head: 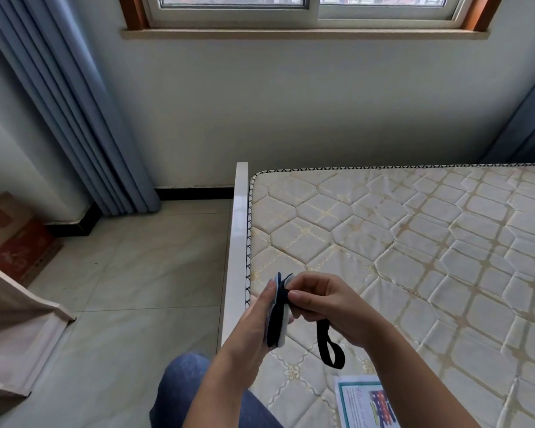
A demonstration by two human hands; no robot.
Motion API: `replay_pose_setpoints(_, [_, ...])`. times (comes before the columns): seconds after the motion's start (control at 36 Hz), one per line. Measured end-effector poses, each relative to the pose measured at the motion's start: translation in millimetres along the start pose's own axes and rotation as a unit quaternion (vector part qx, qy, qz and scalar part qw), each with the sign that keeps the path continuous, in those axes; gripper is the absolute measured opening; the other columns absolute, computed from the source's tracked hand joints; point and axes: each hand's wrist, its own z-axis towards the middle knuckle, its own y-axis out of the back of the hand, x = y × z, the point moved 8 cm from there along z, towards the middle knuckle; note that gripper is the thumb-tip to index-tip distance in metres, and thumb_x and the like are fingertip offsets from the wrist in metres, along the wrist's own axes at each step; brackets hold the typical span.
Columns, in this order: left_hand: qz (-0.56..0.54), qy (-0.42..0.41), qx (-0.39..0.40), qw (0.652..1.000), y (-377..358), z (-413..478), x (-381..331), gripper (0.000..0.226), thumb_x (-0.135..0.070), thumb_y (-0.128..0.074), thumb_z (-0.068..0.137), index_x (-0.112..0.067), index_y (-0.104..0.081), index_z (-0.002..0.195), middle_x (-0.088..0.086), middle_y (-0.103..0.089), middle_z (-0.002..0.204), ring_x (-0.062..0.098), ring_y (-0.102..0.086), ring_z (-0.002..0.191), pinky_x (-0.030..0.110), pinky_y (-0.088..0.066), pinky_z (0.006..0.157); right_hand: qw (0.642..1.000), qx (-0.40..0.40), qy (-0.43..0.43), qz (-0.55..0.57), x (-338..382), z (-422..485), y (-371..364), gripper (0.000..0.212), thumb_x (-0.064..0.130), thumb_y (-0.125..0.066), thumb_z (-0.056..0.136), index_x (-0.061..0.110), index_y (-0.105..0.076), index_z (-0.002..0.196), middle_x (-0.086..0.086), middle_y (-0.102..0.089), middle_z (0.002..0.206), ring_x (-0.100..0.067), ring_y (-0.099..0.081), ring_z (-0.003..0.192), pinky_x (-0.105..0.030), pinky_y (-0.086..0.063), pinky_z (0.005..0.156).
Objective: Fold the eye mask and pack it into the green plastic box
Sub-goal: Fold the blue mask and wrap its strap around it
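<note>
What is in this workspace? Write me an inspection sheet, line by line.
Surface: quilted mattress in a white bed frame.
Job's things: folded eye mask held upright above the mattress edge; its strap hangs in a loop; green box not seen.
Clutter: printed card lying on the mattress.
Grips: left hand flat-fingered against the eye mask, thumb hidden; right hand pinches the strap at the mask's top.
Cables: nothing seen.
Surroundings: blue curtain, window, cardboard box, tiled floor.
</note>
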Motion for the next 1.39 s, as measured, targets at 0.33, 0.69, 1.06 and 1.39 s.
replay_pose_setpoints(0.33, [-0.107, -0.035, 0.046, 0.993, -2.5, 0.3, -7.8, 0.041, -0.035, -0.058, 0.075, -0.011, -0.068, 0.107, 0.012, -0.072, 0.1, 0.02, -0.069, 0.085, 0.034, -0.057, 0.069, 0.995, 0.005, -0.038, -0.096, 0.8, -1.2, -7.1, 0.019, 0.003, -0.055, 0.089, 0.016, -0.068, 0.094, 0.006, -0.067, 0.078, 0.0, -0.061, 0.072, -0.013, -0.048, 0.067])
replay_pose_setpoints(0.69, [-0.144, -0.033, 0.055, 0.987, 0.2, 2.1, -3.4, 0.047, -0.03, -0.06, 0.077, -0.005, -0.059, 0.117, 0.017, -0.07, 0.105, 0.023, -0.069, 0.088, 0.033, -0.057, 0.065, 0.998, -0.049, 0.007, -0.029, 6.8, -2.6, 7.7, 0.013, 0.002, -0.058, 0.086, 0.009, -0.061, 0.076, 0.008, -0.054, 0.052, -0.001, -0.046, 0.046, -0.01, -0.036, 0.044])
replay_pose_setpoints(1.06, [-0.188, -0.039, 0.013, 0.981, 12.3, 2.0, -4.2, 0.04, -0.025, -0.058, 0.076, -0.002, -0.061, 0.109, 0.018, -0.072, 0.098, 0.027, -0.071, 0.083, 0.035, -0.058, 0.063, 0.995, -0.08, 0.002, -0.057, -0.8, -3.3, 20.9, 0.012, -0.002, -0.059, 0.084, 0.007, -0.058, 0.077, 0.009, -0.056, 0.055, -0.002, -0.045, 0.048, -0.011, -0.033, 0.046])
replay_pose_setpoints(1.39, [-0.203, -0.047, 0.008, 0.978, 12.9, 0.9, -4.6, 0.038, -0.024, -0.056, 0.077, -0.002, -0.061, 0.108, 0.017, -0.073, 0.094, 0.026, -0.071, 0.08, 0.035, -0.057, 0.06, 0.993, -0.102, 0.005, -0.064, -4.4, -6.4, 30.7, 0.014, -0.002, -0.062, 0.082, 0.006, -0.055, 0.073, 0.003, -0.049, 0.054, -0.004, -0.037, 0.044, -0.014, -0.029, 0.042])
